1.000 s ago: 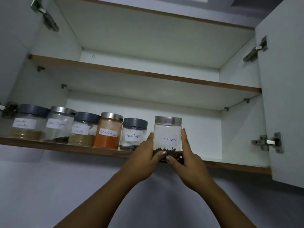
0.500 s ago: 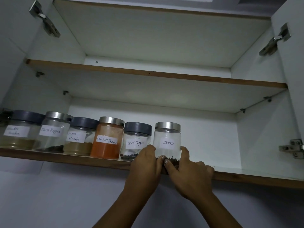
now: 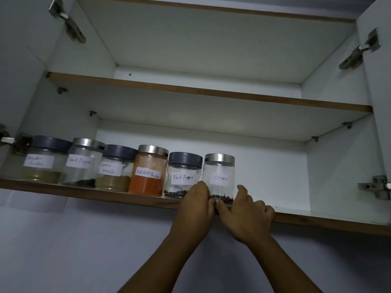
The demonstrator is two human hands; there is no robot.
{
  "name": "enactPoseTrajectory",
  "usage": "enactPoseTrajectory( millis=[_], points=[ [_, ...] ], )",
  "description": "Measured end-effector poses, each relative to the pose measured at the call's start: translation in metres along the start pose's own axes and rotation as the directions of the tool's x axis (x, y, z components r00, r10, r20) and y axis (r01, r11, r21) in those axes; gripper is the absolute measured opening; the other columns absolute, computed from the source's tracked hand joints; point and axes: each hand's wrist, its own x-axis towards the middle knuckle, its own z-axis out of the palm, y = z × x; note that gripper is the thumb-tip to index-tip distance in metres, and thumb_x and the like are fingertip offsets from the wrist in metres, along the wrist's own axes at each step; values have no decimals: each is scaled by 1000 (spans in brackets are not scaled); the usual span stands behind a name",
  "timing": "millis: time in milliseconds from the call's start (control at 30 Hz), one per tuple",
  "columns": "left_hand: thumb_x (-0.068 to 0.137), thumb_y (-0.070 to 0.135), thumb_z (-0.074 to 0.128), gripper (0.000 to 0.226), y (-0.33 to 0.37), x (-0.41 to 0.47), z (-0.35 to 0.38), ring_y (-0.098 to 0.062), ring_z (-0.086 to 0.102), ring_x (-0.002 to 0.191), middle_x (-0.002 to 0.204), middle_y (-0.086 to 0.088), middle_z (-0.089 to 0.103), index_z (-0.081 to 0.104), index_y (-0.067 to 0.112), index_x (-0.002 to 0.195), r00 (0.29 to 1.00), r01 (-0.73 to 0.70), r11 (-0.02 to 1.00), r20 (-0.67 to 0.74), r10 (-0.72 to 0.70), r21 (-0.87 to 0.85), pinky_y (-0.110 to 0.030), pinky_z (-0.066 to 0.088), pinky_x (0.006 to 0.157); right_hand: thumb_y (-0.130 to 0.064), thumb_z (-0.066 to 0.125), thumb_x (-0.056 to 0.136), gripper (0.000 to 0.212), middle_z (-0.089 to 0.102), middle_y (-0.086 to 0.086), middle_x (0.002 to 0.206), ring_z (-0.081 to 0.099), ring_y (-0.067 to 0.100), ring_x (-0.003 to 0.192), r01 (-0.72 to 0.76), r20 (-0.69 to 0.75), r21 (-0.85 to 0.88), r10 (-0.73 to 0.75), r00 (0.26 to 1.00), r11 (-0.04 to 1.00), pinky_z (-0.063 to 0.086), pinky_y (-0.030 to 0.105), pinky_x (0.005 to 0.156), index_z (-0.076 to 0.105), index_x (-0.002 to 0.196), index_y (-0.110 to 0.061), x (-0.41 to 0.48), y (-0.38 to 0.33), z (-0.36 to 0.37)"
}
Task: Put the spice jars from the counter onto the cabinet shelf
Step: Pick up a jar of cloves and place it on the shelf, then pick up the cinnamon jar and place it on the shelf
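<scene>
six jars (image 3: pixel 148 172) line the lower shelf (image 3: pixel 84 192), the cloves jar (image 3: pixel 220 172) near its edge, my left hand (image 3: pixel 195 210) and right hand (image 3: pixel 245 218) curled round its base; careless fingers (image 3: pixel 201 187) could drag it off.

Dim, bluish-grey light, low contrast. Brightest on cabinet back wall (image 3: pixel 264 166); wall under lower shelf (image 3: pixel 118 197) in shadow. Wide-angle bowing at frame edges. Leftmost jar (image 3: pixel 40 163) label soft; centre sharp.

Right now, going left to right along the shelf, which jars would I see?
Blurry-labelled powder jar, silver-lidded Black Pepper jar, Garam Masala jar, Red Chilli Powder jar, grey-lidded Black Pepper jar, Cloves jar.
</scene>
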Motion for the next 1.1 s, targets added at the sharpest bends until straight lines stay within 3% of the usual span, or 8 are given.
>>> enactPoseTrajectory(
  millis=[133, 233, 300, 400, 600, 767, 867, 1100],
  points=[
    [92, 7, 45, 10, 6, -14, -13, -10, 41, 71, 88, -2, 47, 41, 16, 88, 993, -30, 999, 118, 27, 26, -17, 30, 61, -73, 22, 85, 86, 17, 11, 157, 10, 34, 144, 32, 90, -59, -26, 996, 998, 1, 53, 115, 5, 150, -19, -13, 2, -1],
    [90, 5, 46, 24, 9, -37, -27, -13, 50, 85, 106, -3, 50, 47, 13, 113, 973, -21, 1000, 229, 18, 12, -18, 38, 71, -63, 24, 92, 77, -6, 12, 159, -11, 33, 145, 96, 127, -44, -90, 988, 994, 1, 56, 115, -4, 151, -22, -42, -4, 3],
    [90, 4, 45, 43, 5, -65, -38, -16, 54, 103, 123, -2, 51, 42, 16, 132, 960, -14, 1000, 280, 13, 1, -20, 42, 81, -57, 28, 94, 73, -11, 11, 159, -15, 34, 145, 137, 146, -8, -135, 980, 991, 3, 55, 115, -6, 150, -24, -70, -10, 9],
    [94, 13, 46, 46, -8, -120, -55, -16, 52, 116, 139, -2, 45, 38, 18, 138, 949, 60, 998, 308, -68, 36, -20, 40, 94, -57, 28, 95, 74, -15, 12, 158, -19, 33, 144, 155, 249, 43, -160, 955, 987, 2, 52, 116, -9, 150, -25, -117, -15, 25],
    [92, 18, 52, 49, -23, -250, -91, -17, 49, 123, 142, -3, 44, 37, 16, 139, 863, 231, 971, 449, -234, 61, -20, 35, 100, -57, 30, 94, 75, -14, 11, 159, -18, 32, 144, 144, 467, 134, -190, 864, 981, 2, 50, 116, -9, 150, -25, -236, -14, 73],
    [89, 13, 54, 49, -30, -365, -114, -22, 49, 121, 134, -11, 48, 39, 6, 136, 710, 380, 917, 597, -373, 119, -15, 30, 93, -52, 31, 96, 73, -2, 17, 158, -10, 38, 144, 59, 662, 149, -144, 736, 987, 6, 52, 118, -3, 151, -18, -346, -6, 119],
    [89, 10, 54, 52, -28, -427, -125, -23, 46, 123, 134, -12, 46, 36, 6, 137, 562, 461, 872, 706, -431, 166, -23, 33, 99, -47, 32, 96, 70, 2, 17, 158, -7, 37, 145, -8, 777, 149, -112, 620, 989, 7, 52, 118, -1, 151, -17, -413, 1, 150],
    [86, 24, 59, 59, -39, -518, -140, -30, 44, 124, 137, -13, 39, 34, 13, 138, 299, 598, 710, 718, -629, 373, -37, 38, 104, -50, 40, 92, 80, 5, 19, 157, -4, 36, 145, -44, 891, 107, -76, 447, 993, 2, 50, 118, -2, 150, -15, -489, 10, 195]
  ],
)
